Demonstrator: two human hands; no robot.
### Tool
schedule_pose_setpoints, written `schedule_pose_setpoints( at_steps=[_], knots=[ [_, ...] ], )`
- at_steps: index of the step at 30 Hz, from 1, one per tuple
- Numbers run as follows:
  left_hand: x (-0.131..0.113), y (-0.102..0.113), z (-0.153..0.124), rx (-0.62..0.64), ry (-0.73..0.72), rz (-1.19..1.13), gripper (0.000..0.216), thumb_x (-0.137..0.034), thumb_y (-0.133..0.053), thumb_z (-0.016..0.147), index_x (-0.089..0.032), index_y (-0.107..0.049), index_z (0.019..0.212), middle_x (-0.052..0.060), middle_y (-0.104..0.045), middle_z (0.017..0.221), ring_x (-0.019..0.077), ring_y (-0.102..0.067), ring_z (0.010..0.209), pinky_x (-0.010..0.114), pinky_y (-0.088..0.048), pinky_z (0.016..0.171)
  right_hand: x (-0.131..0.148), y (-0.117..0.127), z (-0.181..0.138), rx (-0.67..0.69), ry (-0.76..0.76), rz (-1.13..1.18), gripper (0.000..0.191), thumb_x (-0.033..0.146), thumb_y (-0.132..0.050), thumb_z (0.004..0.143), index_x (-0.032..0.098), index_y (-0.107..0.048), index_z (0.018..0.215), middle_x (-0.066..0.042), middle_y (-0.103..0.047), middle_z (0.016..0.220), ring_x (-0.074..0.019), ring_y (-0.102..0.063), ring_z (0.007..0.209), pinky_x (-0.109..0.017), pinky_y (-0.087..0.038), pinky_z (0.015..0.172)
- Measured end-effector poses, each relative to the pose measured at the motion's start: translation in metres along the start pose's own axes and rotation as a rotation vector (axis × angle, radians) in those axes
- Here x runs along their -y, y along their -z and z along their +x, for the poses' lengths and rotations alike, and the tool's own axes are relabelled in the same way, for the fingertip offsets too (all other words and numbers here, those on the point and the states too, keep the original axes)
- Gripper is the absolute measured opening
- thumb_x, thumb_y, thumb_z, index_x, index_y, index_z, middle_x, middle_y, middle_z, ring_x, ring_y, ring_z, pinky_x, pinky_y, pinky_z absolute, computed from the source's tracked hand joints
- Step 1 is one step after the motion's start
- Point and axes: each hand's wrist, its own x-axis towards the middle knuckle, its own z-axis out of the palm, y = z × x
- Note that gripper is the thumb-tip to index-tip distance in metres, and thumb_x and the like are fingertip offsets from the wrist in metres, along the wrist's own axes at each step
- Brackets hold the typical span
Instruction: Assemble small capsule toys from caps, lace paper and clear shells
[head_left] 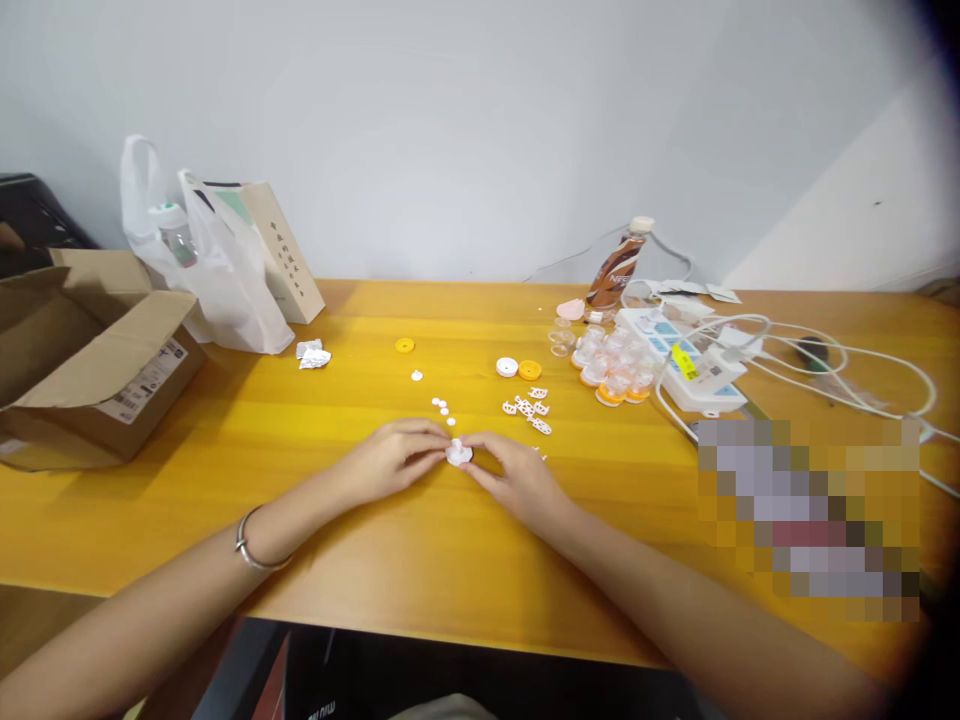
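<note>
Left hand: comes in low over the table, palm down, thumb and fingers pinching the near side of a white piece; a thin metal bangle circles the forearm.
Right hand: mirrors it from the other side, index finger and thumb pinching the same piece, the remaining fingers curled behind.
White piece: between the two sets of fingertips, a smooth, roundish disc with a small raised part (its finer shape is too small to make out).
White dots: small, round, scattered just beyond the left fingertips.
Openwork parts: white, lattice-like, loosely clustered just beyond the right hand, which partly hides the nearest one.
Discs: a white one and a yellow one, round and rimmed, side by side past the openwork parts; another yellow disc lies farther out, beyond the left hand.
Clear domes: transparent, on white and orange bases, bunched beyond and right of the right hand, hard against a white power strip.
Carton: brown cardboard, flaps up, well left of the left hand, beside a thin white plastic bag.
</note>
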Motion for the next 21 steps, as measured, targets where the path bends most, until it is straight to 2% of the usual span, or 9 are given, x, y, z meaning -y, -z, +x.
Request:
schedule_pose_setpoints(
  at_steps=[7,15,21],
  knots=[
    [0.003,-0.004,-0.011,0.019,-0.019,0.137,0.030,-0.022,-0.046,0.086,-0.025,-0.056,0.114,0.006,-0.058,0.113,0.0166,-0.056,0.100,0.032,-0.043,0.088,0.000,-0.001,0.001,-0.005,0.004,-0.019,0.020,0.024,-0.054,0.080,0.024,-0.063,0.097,-0.005,-0.067,0.103,-0.0203,-0.062,0.096,-0.037,-0.049,0.086],
    [0.002,-0.003,-0.013,0.038,-0.032,0.250,0.032,-0.025,-0.044,0.087,-0.026,-0.052,0.118,0.006,-0.057,0.115,0.0167,-0.054,0.101,0.033,-0.041,0.088,0.002,-0.001,0.001,0.001,0.038,-0.029,0.019,0.022,-0.053,0.081,0.026,-0.065,0.094,-0.004,-0.066,0.105,-0.0201,-0.061,0.099,-0.039,-0.048,0.088],
    [-0.003,-0.004,-0.014,0.049,-0.096,0.423,0.031,-0.027,-0.041,0.089,-0.020,-0.052,0.117,0.008,-0.058,0.111,0.0180,-0.055,0.098,0.035,-0.038,0.086,0.002,-0.003,0.000,0.021,0.096,-0.109,0.020,0.021,-0.049,0.083,0.024,-0.066,0.094,-0.006,-0.065,0.107,-0.0206,-0.060,0.100,-0.038,-0.048,0.089]
  ],
)
